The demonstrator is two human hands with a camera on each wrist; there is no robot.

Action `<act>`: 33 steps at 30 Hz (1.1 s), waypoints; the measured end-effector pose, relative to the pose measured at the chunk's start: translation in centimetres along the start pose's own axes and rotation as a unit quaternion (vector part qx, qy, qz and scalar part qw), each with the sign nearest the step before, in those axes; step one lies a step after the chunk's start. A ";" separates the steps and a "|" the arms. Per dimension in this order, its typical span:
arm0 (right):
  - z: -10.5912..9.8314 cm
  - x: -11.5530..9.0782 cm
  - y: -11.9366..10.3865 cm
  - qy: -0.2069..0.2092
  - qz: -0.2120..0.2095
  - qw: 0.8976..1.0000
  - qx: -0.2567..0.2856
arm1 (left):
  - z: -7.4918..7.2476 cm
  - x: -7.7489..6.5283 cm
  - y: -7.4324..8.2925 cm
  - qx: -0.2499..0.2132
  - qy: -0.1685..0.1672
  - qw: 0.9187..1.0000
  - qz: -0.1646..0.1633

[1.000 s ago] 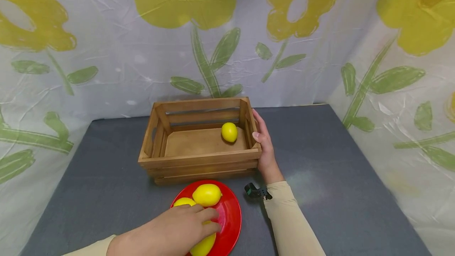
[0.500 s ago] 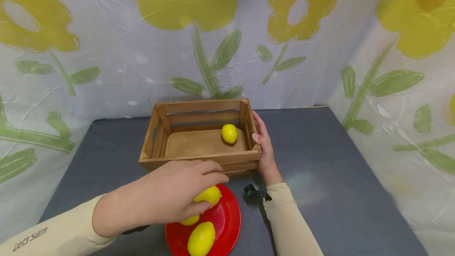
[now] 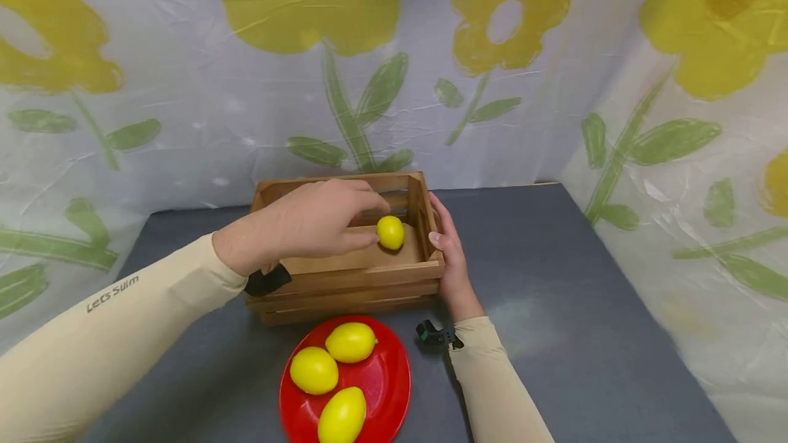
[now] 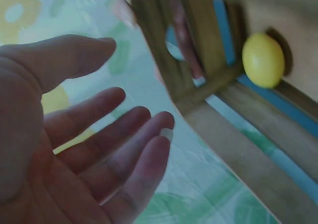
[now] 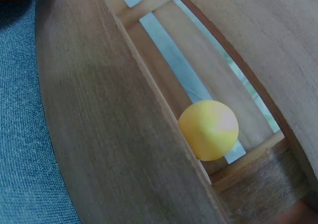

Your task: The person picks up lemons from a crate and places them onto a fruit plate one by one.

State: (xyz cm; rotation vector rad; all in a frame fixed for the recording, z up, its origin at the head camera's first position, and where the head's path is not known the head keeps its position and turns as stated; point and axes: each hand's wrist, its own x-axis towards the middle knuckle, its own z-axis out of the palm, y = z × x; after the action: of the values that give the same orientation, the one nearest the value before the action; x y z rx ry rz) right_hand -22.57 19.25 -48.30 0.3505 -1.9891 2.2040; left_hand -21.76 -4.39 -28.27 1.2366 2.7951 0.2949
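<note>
In the head view, my left hand hangs over a slatted wooden crate, thumb and fingers apart. In the left wrist view, nothing lies in the bare palm, and the fingers are loosely bent. One yellow lemon lies inside the crate near its right end, just past the left fingertips in the head view. My right hand grips the crate's right end, its thumb on the inner side; part of its fingers are hidden by the wood. The right wrist view shows the same lemon behind the long front slat.
A red plate stands in front of the crate, bearing three lemons. Everything rests on a dark grey table. A white sheet painted with yellow flowers hangs behind and along the sides.
My left hand has moved from among the lemons on the plate up and forward to above the crate, carrying nothing. The right hand has kept its grip on the crate.
</note>
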 end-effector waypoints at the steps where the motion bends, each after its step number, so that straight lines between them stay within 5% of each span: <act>1: 0.0 0.0 0.0 -0.001 0.000 1.000 0.001 | 0.0 0.5 -0.5 -0.001 -0.003 1.000 -0.002; 8: 0.2 0.1 0.3 -0.006 -0.002 1.000 0.001 | 0.7 3.2 -3.6 -0.016 -0.038 0.999 -0.022; 16: 0.0 0.1 0.5 -0.008 -0.007 1.000 0.000 | 3.8 5.6 -6.2 -0.010 -0.070 0.997 -0.012; 24: -0.5 0.1 0.5 -0.005 -0.010 1.000 0.001 | 6.1 8.3 -5.6 0.011 -0.098 0.995 0.009; 33: -0.4 0.3 0.4 -0.008 -0.015 1.000 -0.001 | 8.1 9.4 -5.6 0.049 -0.108 0.993 0.013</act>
State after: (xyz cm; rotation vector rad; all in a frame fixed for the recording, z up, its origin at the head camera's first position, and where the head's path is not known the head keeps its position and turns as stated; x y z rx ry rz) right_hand -22.97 19.60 -48.67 0.3972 -1.9811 2.1884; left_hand -30.95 0.05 -37.21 1.2419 2.6373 0.0222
